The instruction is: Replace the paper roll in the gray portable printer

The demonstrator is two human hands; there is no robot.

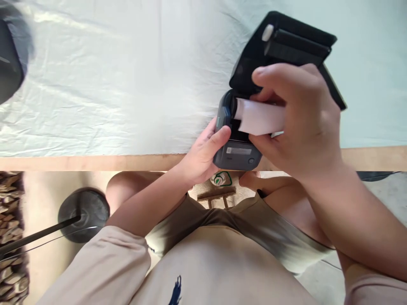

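A dark label printer, its black lid swung up, is held at the table's front edge. My left hand grips the printer's left side, thumb on the rim of the body. Inside the compartment sits a white paper roll. Over the right side of the opening is my right hand, its fingers closed around the roll's right part. The palm hides that end of the roll, so I cannot tell how deep it sits.
A pale cloth with creases covers the table, whose wooden edge runs across the front. A dark rounded object stands at the far left. Below are a round black stand base and stacked firewood.
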